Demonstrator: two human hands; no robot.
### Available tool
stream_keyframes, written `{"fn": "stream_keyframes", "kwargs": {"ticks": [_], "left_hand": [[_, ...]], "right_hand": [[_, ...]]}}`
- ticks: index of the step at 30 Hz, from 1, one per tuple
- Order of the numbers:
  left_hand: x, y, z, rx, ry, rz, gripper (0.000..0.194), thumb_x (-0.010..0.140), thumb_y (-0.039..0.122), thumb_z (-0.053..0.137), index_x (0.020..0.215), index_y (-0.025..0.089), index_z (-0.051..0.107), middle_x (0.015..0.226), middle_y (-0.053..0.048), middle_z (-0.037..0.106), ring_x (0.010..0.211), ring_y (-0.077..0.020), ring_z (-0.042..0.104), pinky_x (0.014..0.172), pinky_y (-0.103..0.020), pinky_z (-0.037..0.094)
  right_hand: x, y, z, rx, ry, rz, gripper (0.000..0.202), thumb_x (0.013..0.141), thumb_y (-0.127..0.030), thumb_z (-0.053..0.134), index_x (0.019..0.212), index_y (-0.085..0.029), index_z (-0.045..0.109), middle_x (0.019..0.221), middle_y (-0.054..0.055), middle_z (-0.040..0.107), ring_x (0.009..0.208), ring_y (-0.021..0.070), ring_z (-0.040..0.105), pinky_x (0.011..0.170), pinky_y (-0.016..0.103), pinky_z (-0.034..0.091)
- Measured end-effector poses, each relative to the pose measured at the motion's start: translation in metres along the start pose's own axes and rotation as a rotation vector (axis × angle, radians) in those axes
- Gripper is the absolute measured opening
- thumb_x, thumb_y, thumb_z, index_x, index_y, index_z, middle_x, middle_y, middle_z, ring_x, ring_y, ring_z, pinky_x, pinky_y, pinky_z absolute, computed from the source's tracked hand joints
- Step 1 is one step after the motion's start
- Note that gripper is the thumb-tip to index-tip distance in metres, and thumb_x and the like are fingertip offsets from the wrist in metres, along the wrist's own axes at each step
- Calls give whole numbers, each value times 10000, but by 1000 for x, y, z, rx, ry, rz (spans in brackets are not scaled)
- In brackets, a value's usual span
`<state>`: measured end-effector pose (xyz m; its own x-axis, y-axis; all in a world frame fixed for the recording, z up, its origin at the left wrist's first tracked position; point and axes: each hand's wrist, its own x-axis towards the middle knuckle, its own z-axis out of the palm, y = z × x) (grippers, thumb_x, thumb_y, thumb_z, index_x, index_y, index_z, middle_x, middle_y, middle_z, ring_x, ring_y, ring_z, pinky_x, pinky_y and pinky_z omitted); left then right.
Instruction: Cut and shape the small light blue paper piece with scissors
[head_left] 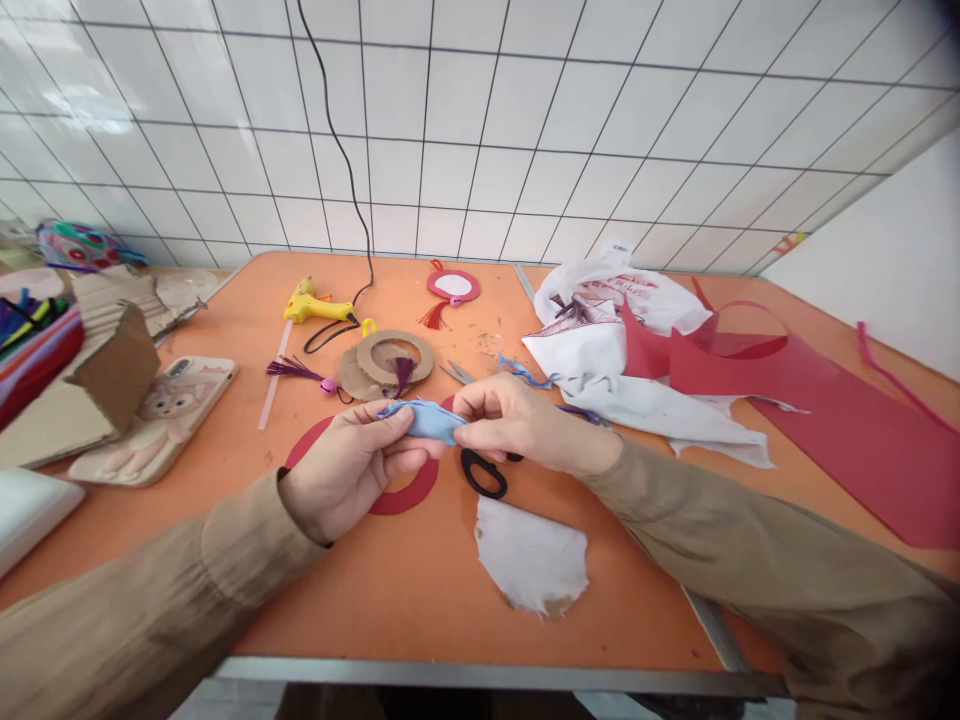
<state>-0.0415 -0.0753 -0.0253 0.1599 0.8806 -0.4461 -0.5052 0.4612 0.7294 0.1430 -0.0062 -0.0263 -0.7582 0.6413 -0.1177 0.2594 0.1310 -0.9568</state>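
Observation:
A small folded piece of blue cloth is held between both hands above the table. My left hand pinches its left end between thumb and fingers. At the other end, my right hand grips the cloth with thumb and forefinger. Below lies a red ring, partly covered by my left hand. Scissors with black handles rest under my right hand, their blades pointing away from me. Nearer to me is a frayed white cloth piece.
A yellow glue gun, cardboard rings with purple tassels, and a red round ornament lie farther back. Left are a phone and cardboard. White cloth, a plastic bag and red sheet spread right.

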Motion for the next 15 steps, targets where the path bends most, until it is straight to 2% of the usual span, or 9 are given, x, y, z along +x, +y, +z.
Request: {"fn": "stream_keyframes", "kwargs": {"ticks": [5,9,12,15], "left_hand": [[1,-2,0,11,38,-15,358,956,38,419,737,72,700,589,-98,722,486,-96,673,497,-121,537],[3,-6,-5,44,-38,18,280,929,96,517,705,83,686,545,-78,686,439,-77,608,460,-119,495],[3,-7,-7,99,-119,49,163,801,220,729,717,94,669,533,-39,651,443,-71,564,453,-136,463],[1,-7,-6,195,-142,66,312,621,233,855,837,113,663,589,21,622,494,-53,528,490,-142,430]], "right_hand": [[-3,-3,3,19,-47,-8,209,744,-217,582,592,-186,442,442,-89,430,408,45,349,426,193,239],[-3,-2,5,26,-39,2,198,754,-233,592,610,-183,466,445,-92,436,400,46,360,423,192,253],[-1,0,5,31,-44,21,151,730,-236,603,632,-177,505,443,-86,463,386,56,410,407,185,284],[-1,1,7,26,-59,41,135,706,-241,604,634,-181,507,443,-81,475,376,72,452,392,184,308]]}}
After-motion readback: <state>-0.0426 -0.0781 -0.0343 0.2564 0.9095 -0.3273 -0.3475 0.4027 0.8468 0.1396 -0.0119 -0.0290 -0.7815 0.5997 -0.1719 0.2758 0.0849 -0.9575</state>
